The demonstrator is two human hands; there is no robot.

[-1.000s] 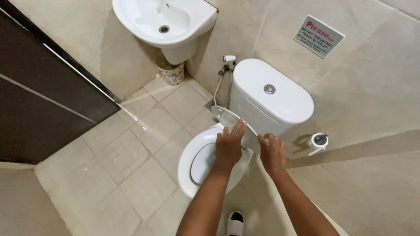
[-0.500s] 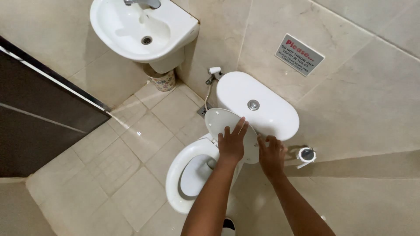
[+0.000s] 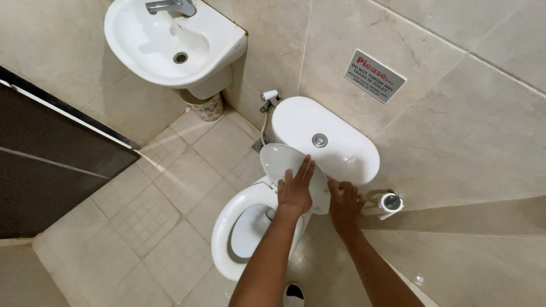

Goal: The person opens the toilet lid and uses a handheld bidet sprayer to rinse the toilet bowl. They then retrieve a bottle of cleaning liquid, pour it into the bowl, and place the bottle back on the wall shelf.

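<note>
At six o'clock of the white cistern [image 3: 330,142], the left hand [image 3: 296,190] lies flat, fingers pressed together, on the raised toilet lid [image 3: 284,165], while the right hand [image 3: 344,202], fingers spread, touches its edge.

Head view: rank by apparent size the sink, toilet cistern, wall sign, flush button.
1. White ceramic wall sink and white oval toilet cistern: look about equal, so no ranking between them.
2. Grey rectangular wall sign.
3. Round chrome flush button.
</note>
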